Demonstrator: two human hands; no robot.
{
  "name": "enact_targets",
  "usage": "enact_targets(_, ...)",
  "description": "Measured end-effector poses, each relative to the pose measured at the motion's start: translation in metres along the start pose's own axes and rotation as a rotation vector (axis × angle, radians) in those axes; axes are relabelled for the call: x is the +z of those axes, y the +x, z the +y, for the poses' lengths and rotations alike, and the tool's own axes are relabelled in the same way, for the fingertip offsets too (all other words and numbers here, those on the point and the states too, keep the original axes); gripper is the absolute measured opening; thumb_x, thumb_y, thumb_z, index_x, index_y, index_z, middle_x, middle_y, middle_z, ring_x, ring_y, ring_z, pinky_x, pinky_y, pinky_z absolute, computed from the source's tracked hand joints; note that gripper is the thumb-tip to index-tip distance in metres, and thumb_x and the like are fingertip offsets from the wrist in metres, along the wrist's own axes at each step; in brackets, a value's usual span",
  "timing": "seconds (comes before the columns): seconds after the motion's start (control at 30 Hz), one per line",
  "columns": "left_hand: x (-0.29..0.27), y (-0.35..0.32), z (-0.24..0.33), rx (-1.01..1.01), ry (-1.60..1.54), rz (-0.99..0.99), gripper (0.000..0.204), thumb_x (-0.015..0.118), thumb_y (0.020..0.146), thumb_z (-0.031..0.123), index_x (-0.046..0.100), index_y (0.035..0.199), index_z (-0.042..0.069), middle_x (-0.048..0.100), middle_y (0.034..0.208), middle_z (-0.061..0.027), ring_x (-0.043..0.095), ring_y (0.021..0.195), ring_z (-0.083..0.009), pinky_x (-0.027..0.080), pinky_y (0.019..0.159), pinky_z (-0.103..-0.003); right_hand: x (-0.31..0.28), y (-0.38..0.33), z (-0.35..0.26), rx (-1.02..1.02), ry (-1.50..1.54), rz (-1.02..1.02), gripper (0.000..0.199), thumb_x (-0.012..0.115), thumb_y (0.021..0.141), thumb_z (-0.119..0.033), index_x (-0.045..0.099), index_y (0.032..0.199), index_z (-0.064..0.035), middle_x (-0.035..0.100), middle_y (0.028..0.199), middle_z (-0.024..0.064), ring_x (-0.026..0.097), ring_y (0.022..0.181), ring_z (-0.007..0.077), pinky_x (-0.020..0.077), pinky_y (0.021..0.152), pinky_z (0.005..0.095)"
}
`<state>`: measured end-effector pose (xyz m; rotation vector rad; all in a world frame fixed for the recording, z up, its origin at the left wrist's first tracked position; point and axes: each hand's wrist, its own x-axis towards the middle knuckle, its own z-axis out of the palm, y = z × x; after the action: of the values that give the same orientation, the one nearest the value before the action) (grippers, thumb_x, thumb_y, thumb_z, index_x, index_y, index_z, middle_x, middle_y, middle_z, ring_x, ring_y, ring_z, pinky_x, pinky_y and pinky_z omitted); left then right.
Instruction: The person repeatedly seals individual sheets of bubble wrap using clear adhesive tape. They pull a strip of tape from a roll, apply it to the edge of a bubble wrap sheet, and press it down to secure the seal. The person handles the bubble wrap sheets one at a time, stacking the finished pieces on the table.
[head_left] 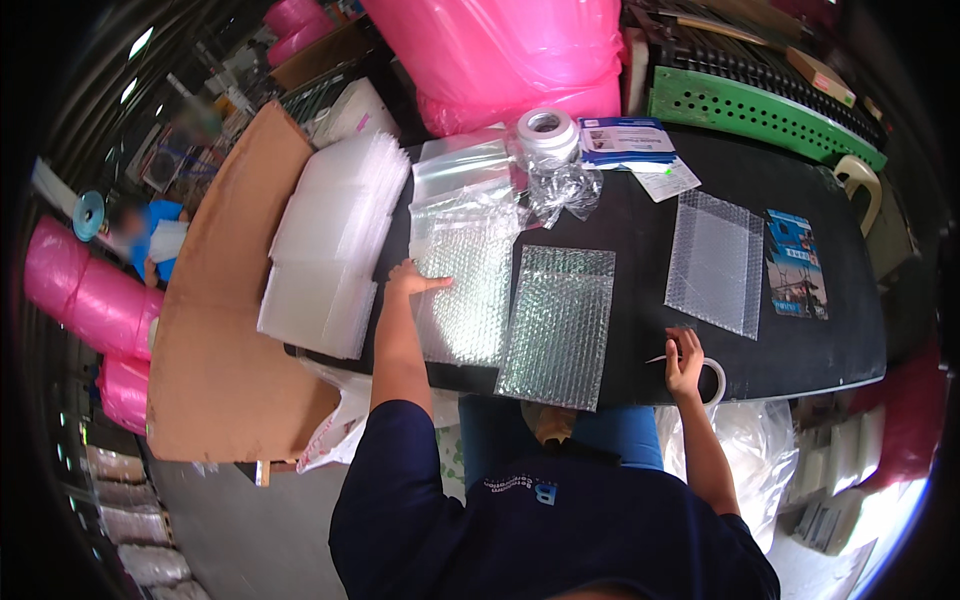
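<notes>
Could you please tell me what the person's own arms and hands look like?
The left hand and right hand show no gloves. The forearms are bare below the short, dark navy sleeves of a plain shirt, which carries a small blue-and-white print.

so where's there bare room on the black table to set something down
One bare strip of the black table runs between the middle bubble pouch and the right bubble pouch; another lies between that right pouch and the green perforated bar. It's crowded at left: clear stack, left bubble pouch, left hand. The right hand takes up the near edge.
</notes>
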<state>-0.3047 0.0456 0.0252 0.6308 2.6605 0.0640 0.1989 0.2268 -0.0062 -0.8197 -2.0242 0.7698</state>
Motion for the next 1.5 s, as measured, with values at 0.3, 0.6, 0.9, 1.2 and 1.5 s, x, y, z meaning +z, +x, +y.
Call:
enact_targets(0.3,0.013,-0.058,-0.022,0.092,-1.016,-0.198,0.056,0.082,0.061,0.028,0.062,0.104,-0.001,0.064,0.099,-0.012,0.061,0.092,-0.0219,0.047,0.08,-0.035,0.007,0.009,-0.004,-0.119,-0.377,0.161,0.03,0.056,0.084,-0.025,0.058,0.096,0.0023,0.055,0.085,0.0135,0.054,0.082,0.0264,0.0418,0.074,0.0337)
enact_targets(0.6,-0.033,-0.23,0.022,0.75,-1.264,0.396,0.059,0.083,0.059,0.012,0.055,0.109,0.0,0.062,0.102,-0.0072,0.057,0.093,-0.0143,0.047,0.081,-0.03,0.087,0.074,-0.148,-0.26,0.789,-0.416,0.111,0.081,0.06,-0.013,0.006,0.142,-0.0072,0.024,0.14,0.0157,0.027,0.127,0.0245,0.0277,0.102,0.0385)
enact_targets(0.9,0.019,-0.216,0.016,0.837,-1.159,0.482,0.06,0.083,0.063,0.022,0.053,0.11,0.0,0.06,0.103,-0.009,0.056,0.096,-0.0159,0.044,0.085,-0.032,0.098,0.073,-0.167,0.002,0.827,-0.582,0.047,0.074,0.067,0.003,0.052,0.109,0.0014,0.059,0.102,0.0061,0.055,0.094,0.0153,0.044,0.085,0.0301)
enact_targets(1.2,0.078,-0.191,0.036,0.833,-1.38,0.41,0.086,0.084,0.059,0.028,0.038,0.127,0.002,0.052,0.118,-0.0109,0.049,0.11,-0.0206,0.038,0.094,-0.034,0.103,0.069,-0.123,0.146,0.837,-0.577,0.063,0.077,0.066,-0.005,0.044,0.12,-0.0011,0.054,0.111,0.0074,0.051,0.103,0.0188,0.039,0.091,0.0319)
enact_targets(1.5,0.107,-0.184,0.044,0.769,-1.396,0.384,0.083,0.085,0.057,0.022,0.042,0.126,0.003,0.054,0.116,-0.0091,0.05,0.11,-0.0183,0.037,0.096,-0.033,0.111,0.066,-0.111,0.177,0.738,-0.628,0.061,0.076,0.063,0.004,0.046,0.116,-0.0018,0.055,0.11,0.0076,0.053,0.102,0.0192,0.0425,0.089,0.0323)
